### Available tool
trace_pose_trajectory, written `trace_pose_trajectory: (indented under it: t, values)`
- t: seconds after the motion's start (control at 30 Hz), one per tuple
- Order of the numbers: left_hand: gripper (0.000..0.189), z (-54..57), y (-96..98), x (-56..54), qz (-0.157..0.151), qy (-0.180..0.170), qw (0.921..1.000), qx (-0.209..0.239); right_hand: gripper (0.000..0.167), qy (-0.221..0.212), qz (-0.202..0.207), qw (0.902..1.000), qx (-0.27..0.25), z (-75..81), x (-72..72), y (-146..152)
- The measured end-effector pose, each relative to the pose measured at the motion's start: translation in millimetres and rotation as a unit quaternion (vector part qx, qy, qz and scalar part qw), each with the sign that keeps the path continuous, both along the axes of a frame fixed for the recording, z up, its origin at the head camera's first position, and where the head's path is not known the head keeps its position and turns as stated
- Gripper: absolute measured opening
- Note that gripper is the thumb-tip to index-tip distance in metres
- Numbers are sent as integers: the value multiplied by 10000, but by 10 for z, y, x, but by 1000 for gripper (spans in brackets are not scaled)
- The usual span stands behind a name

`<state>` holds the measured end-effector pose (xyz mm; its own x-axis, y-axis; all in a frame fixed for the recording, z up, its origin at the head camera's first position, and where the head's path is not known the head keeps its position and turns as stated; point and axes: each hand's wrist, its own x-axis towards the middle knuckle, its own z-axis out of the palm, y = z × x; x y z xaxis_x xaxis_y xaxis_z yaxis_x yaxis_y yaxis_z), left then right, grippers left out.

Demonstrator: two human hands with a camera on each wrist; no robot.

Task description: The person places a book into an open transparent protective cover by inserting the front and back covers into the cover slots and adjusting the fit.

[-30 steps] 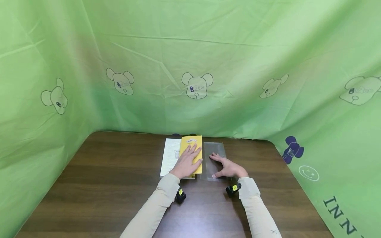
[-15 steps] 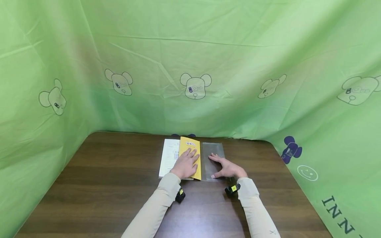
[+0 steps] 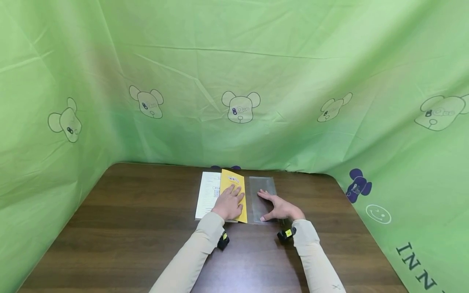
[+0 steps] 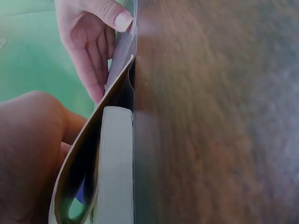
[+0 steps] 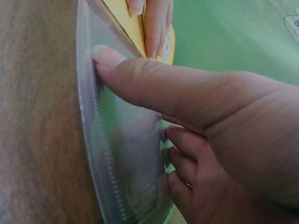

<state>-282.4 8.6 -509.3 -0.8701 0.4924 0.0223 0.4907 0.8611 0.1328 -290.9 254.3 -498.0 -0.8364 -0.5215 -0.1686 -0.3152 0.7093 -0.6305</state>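
Note:
A book with a yellow cover lies at the table's far side, its white printed page showing on the left. My left hand rests on the yellow cover with fingers extended. Seen from the left wrist, that cover bows up from the thick page block. To the right, a clear plastic book cover lies flat, its near part reaching the yellow cover's edge. My right hand touches this plastic with thumb and fingers spread apart. In the right wrist view the thumb presses near the plastic's stitched-looking edge.
The brown wooden table extends on both sides of the book. A green curtain with printed bear heads hangs behind and along the sides. A small black camera sits at the right wrist.
The yellow cover has turned slightly, its near right corner now lower and closer to me. The left hand has drawn back a little with it. The right hand stays on the plastic.

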Motion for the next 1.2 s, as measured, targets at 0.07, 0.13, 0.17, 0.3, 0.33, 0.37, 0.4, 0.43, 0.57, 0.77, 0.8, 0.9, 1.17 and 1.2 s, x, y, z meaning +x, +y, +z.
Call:
trace_pose_trajectory:
  t: [0.07, 0.13, 0.17, 0.3, 0.33, 0.37, 0.4, 0.43, 0.57, 0.77, 0.8, 0.9, 1.17, 1.2]
  values:
    - [52, 12, 14, 4, 82, -67, 9999, -91, 97, 41, 31, 10000, 16, -2, 1, 4]
    - [51, 25, 29, 11, 163, -114, 9997, -153, 96, 62, 56, 10000, 4, -3, 4, 8]
    - [51, 32, 36, 14, 192, -147, 9995, -183, 96, 79, 73, 9999, 4, -3, 6, 10]
    - [52, 56, 47, 27, 215, -194, 9992, -262, 96, 59, 103, 9999, -15, 0, 7, 14]
    - [52, 61, 49, 30, 212, -203, 9992, -270, 96, 60, 106, 9999, -14, 2, 8, 16]
    - [52, 60, 53, 28, 210, -201, 9992, -267, 95, 66, 113, 9999, -11, 1, 8, 16]
    - [52, 59, 56, 26, 205, -189, 9992, -274, 95, 78, 126, 9999, -7, 2, 8, 15]
    - [52, 57, 59, 24, 197, -179, 9993, -279, 95, 70, 131, 9999, 6, 4, 8, 14]
    - [52, 51, 74, 16, 167, -134, 9993, -303, 93, 31, 137, 9999, 67, 12, 13, 9]
    - [52, 54, 100, 12, 151, -149, 9992, -350, 91, -10, 92, 9999, 123, 26, 23, -3]
    - [52, 58, 106, 14, 157, -152, 9992, -334, 91, -12, 88, 9999, 115, 28, 25, -6]
    - [52, 82, 125, 29, 172, -126, 9992, -337, 90, -11, 99, 9999, 99, 35, 26, -11]
    - [52, 65, 186, 27, 103, 48, 9986, -519, 88, 78, 150, 9998, 137, 7, 27, -4]
    - [52, 60, 192, 23, 100, 64, 9985, -525, 88, 82, 148, 9998, 143, 5, 27, -5]
